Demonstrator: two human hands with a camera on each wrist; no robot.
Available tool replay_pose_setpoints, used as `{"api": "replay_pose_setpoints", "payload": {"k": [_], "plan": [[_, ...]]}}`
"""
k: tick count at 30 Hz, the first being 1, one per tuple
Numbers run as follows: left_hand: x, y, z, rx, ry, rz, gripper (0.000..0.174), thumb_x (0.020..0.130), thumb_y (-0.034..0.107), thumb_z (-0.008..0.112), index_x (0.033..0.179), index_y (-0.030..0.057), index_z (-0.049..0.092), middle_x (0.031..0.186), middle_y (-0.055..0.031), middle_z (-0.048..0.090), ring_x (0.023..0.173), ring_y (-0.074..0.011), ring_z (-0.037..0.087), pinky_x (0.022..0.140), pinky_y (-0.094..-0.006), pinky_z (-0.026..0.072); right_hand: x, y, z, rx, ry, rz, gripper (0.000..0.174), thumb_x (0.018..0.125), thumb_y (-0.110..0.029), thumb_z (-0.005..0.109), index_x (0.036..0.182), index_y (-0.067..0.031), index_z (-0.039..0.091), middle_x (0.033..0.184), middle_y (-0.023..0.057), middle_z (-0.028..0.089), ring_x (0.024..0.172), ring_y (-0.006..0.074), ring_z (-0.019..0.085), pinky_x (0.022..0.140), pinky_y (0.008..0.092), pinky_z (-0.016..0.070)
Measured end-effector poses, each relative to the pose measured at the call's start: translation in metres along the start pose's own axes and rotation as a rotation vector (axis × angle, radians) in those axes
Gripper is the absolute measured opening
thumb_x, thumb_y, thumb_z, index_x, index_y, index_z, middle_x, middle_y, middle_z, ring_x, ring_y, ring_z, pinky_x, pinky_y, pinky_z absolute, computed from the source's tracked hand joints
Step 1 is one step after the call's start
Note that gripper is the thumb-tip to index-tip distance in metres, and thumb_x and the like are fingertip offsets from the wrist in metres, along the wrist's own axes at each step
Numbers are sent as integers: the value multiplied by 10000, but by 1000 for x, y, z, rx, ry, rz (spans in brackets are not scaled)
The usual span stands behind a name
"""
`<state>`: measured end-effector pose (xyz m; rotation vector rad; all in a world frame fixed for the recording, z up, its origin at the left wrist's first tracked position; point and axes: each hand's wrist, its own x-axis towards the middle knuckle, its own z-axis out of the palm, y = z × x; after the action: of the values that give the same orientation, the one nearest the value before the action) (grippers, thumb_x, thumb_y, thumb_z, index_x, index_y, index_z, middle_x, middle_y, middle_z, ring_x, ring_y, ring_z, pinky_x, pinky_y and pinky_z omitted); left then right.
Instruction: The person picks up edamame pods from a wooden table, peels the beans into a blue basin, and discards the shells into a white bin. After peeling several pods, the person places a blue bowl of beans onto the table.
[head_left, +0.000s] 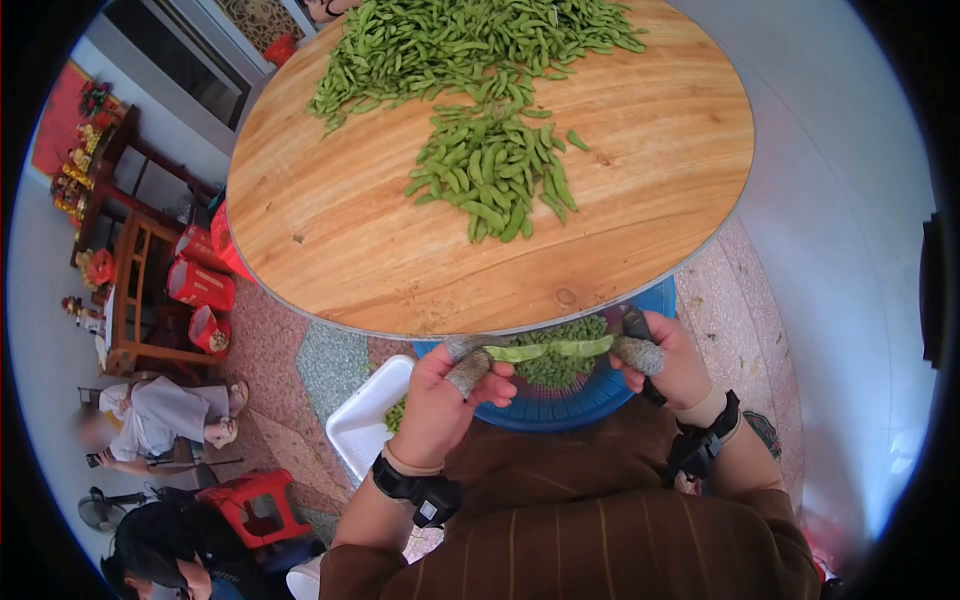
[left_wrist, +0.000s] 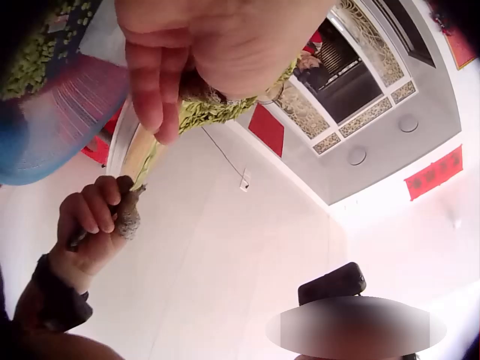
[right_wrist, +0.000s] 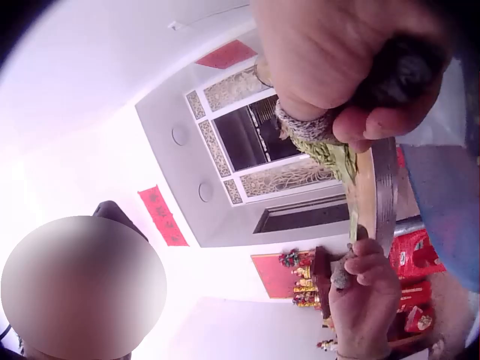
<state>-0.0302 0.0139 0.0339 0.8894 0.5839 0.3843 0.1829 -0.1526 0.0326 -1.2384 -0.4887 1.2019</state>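
Observation:
A light green soybean pod [head_left: 550, 350], its pale inside showing, stretches level between my two hands just off the table's near edge. My left hand [head_left: 440, 400] pinches its left end between thumb and forefinger, both in grey fabric finger covers. At the other end my right hand [head_left: 675, 372] pinches it, with a grey cover [head_left: 638, 356] on the thumb. The same palm grips a black handle [right_wrist: 401, 71]; what the handle belongs to is hidden in the fist. Below the pod, shelled green beans [head_left: 555, 372] lie in a blue basket [head_left: 560, 415].
Whole pods [head_left: 490, 170] lie heaped on the round wooden table [head_left: 330, 250]. A white basket [head_left: 350, 425] with some green pieces stands left of the blue one. Further left are a red stool [head_left: 265, 505], red boxes [head_left: 200, 285] and a seated person [head_left: 165, 415].

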Motion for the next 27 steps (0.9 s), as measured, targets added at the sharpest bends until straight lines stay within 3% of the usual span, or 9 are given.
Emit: {"api": "replay_pose_setpoints", "payload": {"k": [4, 11, 13, 14, 16, 18, 22, 24, 27], "plan": [[-1, 0, -2, -12, 91, 61, 168, 932, 116, 510, 1049, 8, 565, 910, -163, 657, 705, -223, 662, 603, -313, 550, -3, -6, -2, 75, 95, -33, 121, 865, -128, 611, 878, -14, 571, 704, 31, 587, 505, 80, 487, 461, 220, 395], [4, 3, 13, 92, 12, 21, 186, 944, 115, 486, 1071, -1, 559, 930, -151, 653, 725, -218, 659, 615, -299, 542, 7, -30, 8, -58, 62, -70, 121, 876, -141, 603, 873, -25, 570, 705, 6, 572, 517, 60, 480, 460, 219, 391], [7, 3, 17, 74, -30, 27, 193, 946, 108, 480, 1083, -6, 555, 939, -144, 649, 735, -213, 655, 623, -298, 539, 19, -43, 14, -334, 91, -72, 150, 852, -144, 619, 880, -7, 566, 698, 59, 594, 514, 152, 535, 483, 280, 428], [9, 3, 19, 75, -31, 37, 193, 946, 108, 480, 1083, -6, 555, 939, -144, 649, 735, -213, 655, 623, -298, 539, 22, -41, 13, -338, 87, -81, 150, 852, -144, 619, 880, -7, 566, 698, 59, 594, 514, 152, 535, 483, 280, 428], [10, 2, 22, 127, -15, 14, 198, 948, 97, 475, 1095, -11, 552, 947, -134, 643, 752, -201, 650, 639, -299, 540, 29, -32, 12, -1227, 500, -756, 196, 808, -159, 640, 911, -4, 579, 732, 147, 616, 580, 298, 587, 545, 367, 466], [10, -1, 26, 166, -45, 24, 201, 951, 94, 466, 1099, -12, 551, 949, -126, 641, 764, -194, 647, 649, -297, 540, 16, -39, 27, -1171, 380, -711, 238, 768, -172, 654, 953, -30, 606, 803, 203, 620, 706, 382, 605, 618, 418, 484], [13, 0, 29, 166, -130, 5, 208, 954, 70, 438, 1121, 3, 543, 937, -90, 630, 803, -146, 630, 691, -256, 529, 17, -22, 31, -910, -32, -461, 275, 734, -213, 699, 928, -32, 628, 752, 174, 620, 682, 315, 634, 611, 346, 497], [17, -6, 24, 209, -180, -78, 215, 946, 61, 439, 1132, 12, 534, 923, -71, 625, 810, -131, 621, 698, -250, 525, 16, -18, 32, -848, -17, -433, 273, 721, -185, 700, 922, -14, 626, 745, 178, 620, 679, 290, 636, 623, 338, 499], [14, -5, 23, 206, -290, -16, 236, 909, 27, 478, 1137, 11, 537, 940, -63, 624, 781, -147, 628, 687, -270, 531, 13, -17, 28, -854, -47, -395, 270, 719, -152, 686, 937, -5, 627, 762, 179, 627, 683, 274, 633, 642, 331, 501]]}}
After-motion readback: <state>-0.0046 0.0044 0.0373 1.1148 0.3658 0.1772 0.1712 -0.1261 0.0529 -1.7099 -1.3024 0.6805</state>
